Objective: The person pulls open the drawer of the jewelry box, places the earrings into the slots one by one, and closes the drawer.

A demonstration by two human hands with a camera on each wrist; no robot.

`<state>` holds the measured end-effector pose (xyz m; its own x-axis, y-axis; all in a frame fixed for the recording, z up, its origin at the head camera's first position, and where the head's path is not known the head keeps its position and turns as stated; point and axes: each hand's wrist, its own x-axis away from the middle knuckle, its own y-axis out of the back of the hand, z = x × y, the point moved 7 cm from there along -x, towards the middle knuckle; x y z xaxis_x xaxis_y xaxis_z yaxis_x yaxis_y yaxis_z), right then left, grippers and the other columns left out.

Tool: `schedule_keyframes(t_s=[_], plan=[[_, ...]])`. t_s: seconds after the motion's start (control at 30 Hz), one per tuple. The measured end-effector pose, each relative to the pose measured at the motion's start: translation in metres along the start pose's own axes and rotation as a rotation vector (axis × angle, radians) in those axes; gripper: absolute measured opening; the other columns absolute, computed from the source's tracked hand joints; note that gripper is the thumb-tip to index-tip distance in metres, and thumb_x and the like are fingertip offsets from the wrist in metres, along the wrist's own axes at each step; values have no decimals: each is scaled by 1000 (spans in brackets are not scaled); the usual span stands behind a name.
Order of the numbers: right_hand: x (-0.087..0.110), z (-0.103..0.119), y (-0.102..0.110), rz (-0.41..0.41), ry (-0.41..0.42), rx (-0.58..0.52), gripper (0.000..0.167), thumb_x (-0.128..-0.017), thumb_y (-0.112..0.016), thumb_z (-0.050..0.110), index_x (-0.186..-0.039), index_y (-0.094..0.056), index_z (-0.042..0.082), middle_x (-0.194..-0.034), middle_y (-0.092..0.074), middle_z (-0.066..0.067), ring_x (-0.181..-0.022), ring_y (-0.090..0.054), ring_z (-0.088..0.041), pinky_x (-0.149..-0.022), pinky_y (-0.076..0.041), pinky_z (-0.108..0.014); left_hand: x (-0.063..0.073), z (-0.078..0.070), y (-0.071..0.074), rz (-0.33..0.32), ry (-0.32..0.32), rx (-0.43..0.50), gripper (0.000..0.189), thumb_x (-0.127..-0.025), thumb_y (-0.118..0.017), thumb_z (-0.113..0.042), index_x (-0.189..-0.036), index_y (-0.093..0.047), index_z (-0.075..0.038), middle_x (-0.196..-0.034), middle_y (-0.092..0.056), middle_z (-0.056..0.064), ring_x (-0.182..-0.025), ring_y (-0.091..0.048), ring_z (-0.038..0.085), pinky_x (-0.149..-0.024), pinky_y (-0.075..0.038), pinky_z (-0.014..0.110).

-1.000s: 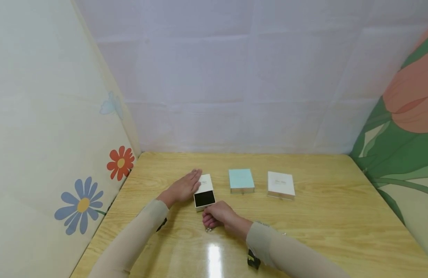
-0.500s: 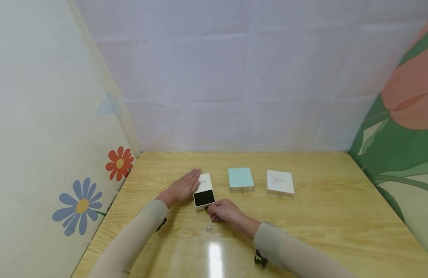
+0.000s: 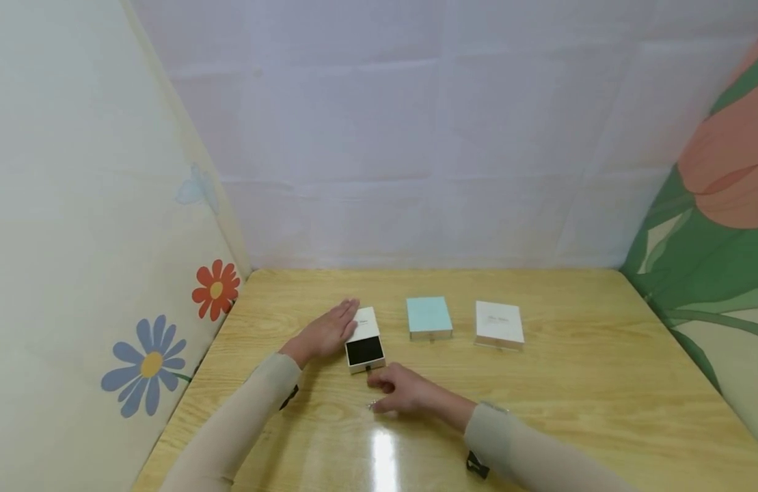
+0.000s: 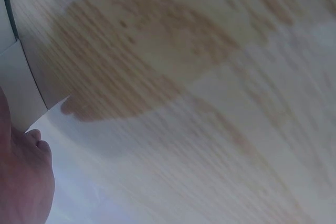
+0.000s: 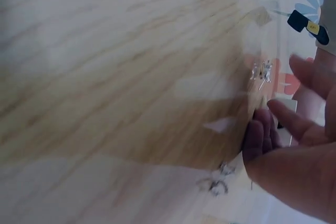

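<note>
A white box [image 3: 365, 320] has its drawer pulled out toward me, showing a black lining [image 3: 365, 350]. My left hand [image 3: 326, 333] lies along the box's left side with its fingers straight. In the left wrist view, part of that hand [image 4: 26, 182] shows beside the white box edge [image 4: 23, 82]. Just in front of the drawer is my right hand [image 3: 406, 391], thumb and forefinger spread apart and nothing between them. Small silver jewelry [image 3: 372, 404] lies on the table right at the thumb tip; the right wrist view shows this shiny piece [image 5: 261, 71] near the fingers.
A light blue box [image 3: 428, 315] and another white box [image 3: 499, 322], both closed, stand to the right on the wooden table [image 3: 575, 383]. More small silver pieces [image 5: 218, 179] lie on the table in the right wrist view. A white cloth [image 3: 428, 137] hangs behind.
My right hand has let go at the drawer front, drawn slightly back and spread its thumb and forefinger, the thumb now at the silver jewelry. The left hand has stayed put.
</note>
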<state>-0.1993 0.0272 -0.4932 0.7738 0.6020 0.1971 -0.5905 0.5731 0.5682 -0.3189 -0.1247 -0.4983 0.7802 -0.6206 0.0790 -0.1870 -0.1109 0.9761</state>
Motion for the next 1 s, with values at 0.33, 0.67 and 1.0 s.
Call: schedule_keyframes(t_s=[0.33, 0.67, 1.0], plan=[[9, -5, 1, 60, -11, 140, 79, -72, -91, 23, -144, -58, 15, -115, -51, 1, -106, -52, -16, -98, -48, -35, -3, -1, -1, -2, 0, -31, 61, -113, -21, -35, -161, -11, 1, -168, -15, 16, -155, -15, 31, -126, -19, 40], [9, -7, -1, 8, 25, 169, 69, -75, -89, 19, -139, -63, 16, -110, -49, 3, -98, -48, -11, -86, -46, -26, -3, 0, 0, -5, -4, -32, 61, -113, -21, -34, -161, -10, 2, -168, -14, 18, -155, -15, 32, -126, -18, 41], [9, -5, -3, -42, 32, 154, 52, -75, -89, 20, -124, -74, 18, -102, -50, 6, -88, -47, -8, -76, -44, -22, 1, 0, 0, 1, 11, -7, 60, -113, -22, -33, -161, -10, 1, -168, -16, 18, -155, -16, 32, -126, -20, 44]])
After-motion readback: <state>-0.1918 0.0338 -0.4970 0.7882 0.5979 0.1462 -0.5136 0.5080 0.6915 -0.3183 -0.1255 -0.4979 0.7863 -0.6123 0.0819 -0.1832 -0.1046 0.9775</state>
